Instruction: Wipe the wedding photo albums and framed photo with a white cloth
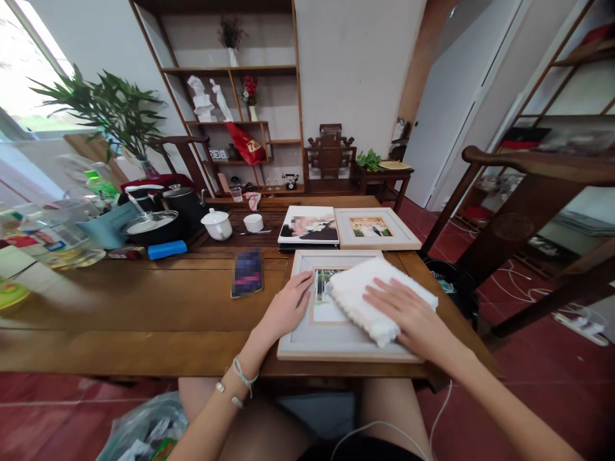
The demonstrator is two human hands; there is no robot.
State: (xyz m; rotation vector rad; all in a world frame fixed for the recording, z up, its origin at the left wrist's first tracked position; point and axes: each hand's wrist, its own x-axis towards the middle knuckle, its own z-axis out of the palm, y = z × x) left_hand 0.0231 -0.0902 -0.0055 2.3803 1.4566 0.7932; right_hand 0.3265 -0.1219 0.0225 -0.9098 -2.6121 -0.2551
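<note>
A pale picture frame (307, 339) lies flat on the wooden table (144, 307) right in front of me. My left hand (288, 306) rests flat on the frame's left side, fingers stretched out and holding nothing. My right hand (408, 314) presses flat on a folded white cloth (369, 291) that lies over the frame's glass and covers most of the photo.
Behind the frame lie a second framed photo (377, 228) and a photo print (309, 225). A phone (247, 272) lies left of the frame. Kettles, a white teapot (217, 224), a cup and bottles crowd the table's far left. A wooden chair (528, 224) stands to the right.
</note>
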